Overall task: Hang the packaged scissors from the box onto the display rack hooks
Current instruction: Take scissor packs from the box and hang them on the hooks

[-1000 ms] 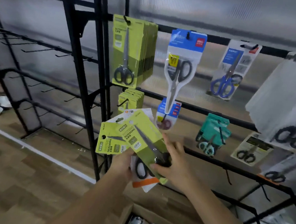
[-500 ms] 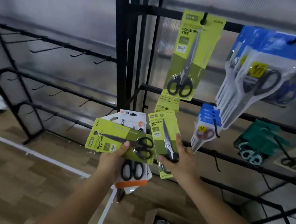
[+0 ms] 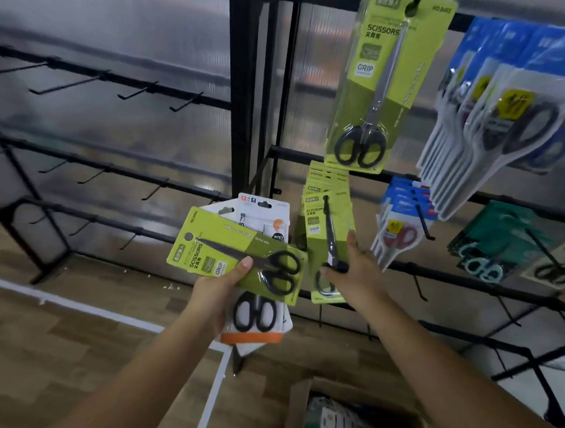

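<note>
My right hand [image 3: 353, 272] has carried a small green pack [image 3: 327, 249] up onto the lower hook [image 3: 327, 213], seemingly threaded among matching packs, fingers gripping its foot. My left hand [image 3: 218, 287] clasps the remaining packs [image 3: 239, 254], left of it; the box [image 3: 299, 410] sits near.

The scissors packs [image 3: 239, 256] are lime green with black handles; the rack [image 3: 245, 89] is black; the neighbouring packs [image 3: 515, 62] are blue and white; the floor [image 3: 35, 347] is brown wood-grain.

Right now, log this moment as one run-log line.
left hand: grips fanned scissor packs | right hand: holds green pack at the hook of the lower green stack | box: still stocked
</note>
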{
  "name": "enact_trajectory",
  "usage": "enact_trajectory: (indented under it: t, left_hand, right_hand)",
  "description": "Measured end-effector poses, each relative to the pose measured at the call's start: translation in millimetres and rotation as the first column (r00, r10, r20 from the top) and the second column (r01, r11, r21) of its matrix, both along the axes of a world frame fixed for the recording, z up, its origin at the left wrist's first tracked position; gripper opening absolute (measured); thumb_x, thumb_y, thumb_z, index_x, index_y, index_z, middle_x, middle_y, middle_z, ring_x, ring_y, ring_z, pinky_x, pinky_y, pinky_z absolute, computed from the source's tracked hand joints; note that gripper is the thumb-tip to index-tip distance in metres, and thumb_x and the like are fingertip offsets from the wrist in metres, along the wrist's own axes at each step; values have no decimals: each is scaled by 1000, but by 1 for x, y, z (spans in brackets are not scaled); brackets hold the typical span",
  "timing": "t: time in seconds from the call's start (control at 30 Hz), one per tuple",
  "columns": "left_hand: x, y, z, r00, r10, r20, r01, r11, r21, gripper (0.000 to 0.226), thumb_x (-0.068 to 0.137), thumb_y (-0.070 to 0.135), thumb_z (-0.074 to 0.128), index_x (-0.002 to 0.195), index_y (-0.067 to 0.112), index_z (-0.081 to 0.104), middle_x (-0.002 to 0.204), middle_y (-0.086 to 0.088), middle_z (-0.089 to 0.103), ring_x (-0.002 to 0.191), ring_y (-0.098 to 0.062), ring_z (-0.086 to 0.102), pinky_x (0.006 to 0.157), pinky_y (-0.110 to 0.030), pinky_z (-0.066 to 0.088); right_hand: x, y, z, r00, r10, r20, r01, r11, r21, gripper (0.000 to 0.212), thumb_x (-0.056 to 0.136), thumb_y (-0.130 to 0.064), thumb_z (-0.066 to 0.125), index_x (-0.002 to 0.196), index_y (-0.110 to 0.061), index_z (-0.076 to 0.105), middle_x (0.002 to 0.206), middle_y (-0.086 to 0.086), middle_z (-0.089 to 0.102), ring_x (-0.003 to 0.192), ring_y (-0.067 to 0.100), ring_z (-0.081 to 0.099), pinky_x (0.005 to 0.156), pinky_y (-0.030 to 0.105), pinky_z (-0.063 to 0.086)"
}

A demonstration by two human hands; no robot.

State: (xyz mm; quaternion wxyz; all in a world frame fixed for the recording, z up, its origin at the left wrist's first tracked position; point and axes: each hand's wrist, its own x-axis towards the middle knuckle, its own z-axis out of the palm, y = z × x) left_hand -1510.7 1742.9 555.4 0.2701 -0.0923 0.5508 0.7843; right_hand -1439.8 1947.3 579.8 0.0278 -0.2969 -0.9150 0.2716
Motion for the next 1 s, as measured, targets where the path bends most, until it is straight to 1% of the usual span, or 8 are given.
enact_trajectory:
  t: [0.1,0.23,0.33,0.43,0.57,0.7,0.8,1.0]
  left_hand:
    - [5,-4,5,999,-43,-6,43,998,49,38,66,21,73,102,10,61,83,-7,75,70,-23,72,61,-34,52]
    - [8,-6,10,996,-81,32,78,994,83,31,74,17,72,101,3,63,87,-15,74,73,-28,72,56,-32,55]
    - [13,2,14,991,-132,26,128,986,109,33,75,13,71,104,1,63,91,-17,73,75,-31,72,54,-32,56]
    - [18,11,15,990,-142,3,141,983,119,42,68,12,72,107,3,62,94,-17,73,79,-32,71,60,-35,56]
    - [22,18,11,979,-191,-67,197,974,112,38,62,-5,69,99,4,64,92,-13,74,86,-31,69,61,-30,55]
    - [22,20,8,984,-170,-62,177,974,141,53,59,-13,66,109,5,63,98,-16,72,90,-35,69,71,-43,56]
    - [19,18,10,991,-110,-70,119,983,140,50,69,-19,62,112,8,63,103,-16,71,95,-37,67,80,-50,53]
    - [14,12,12,998,-43,-48,46,997,67,45,75,-16,61,108,13,64,102,-12,72,96,-36,67,83,-53,52]
  right_hand:
    - [-17,3,9,999,-2,44,3,999,-34,81,90,-28,60,150,-14,8,146,16,24,128,31,38,91,25,40]
    - [-5,-18,10,955,63,-288,-137,960,-243,54,87,-39,61,135,-17,47,120,1,48,115,18,48,80,20,35]
    - [1,-37,8,944,70,-323,-211,879,-428,51,73,-37,77,118,-23,55,105,-7,58,97,11,57,71,18,43]
    - [5,-40,0,945,-22,-327,-131,888,-440,32,67,-27,83,85,-24,56,87,-9,62,82,9,61,62,19,44]
    - [22,-35,-10,908,-157,-388,-60,869,-491,23,73,-25,79,80,-20,58,83,0,63,85,21,64,68,28,48]
    - [42,-35,-21,866,-289,-409,68,877,-475,30,83,-41,66,85,-13,53,85,11,61,79,29,64,66,44,54]
    - [54,-27,-25,875,-290,-388,130,913,-388,39,87,-47,56,103,-12,57,85,12,63,70,26,60,63,41,51]
    - [58,-12,-33,956,-104,-275,70,989,-131,39,90,-44,54,113,-12,54,104,7,61,100,28,58,77,35,46]
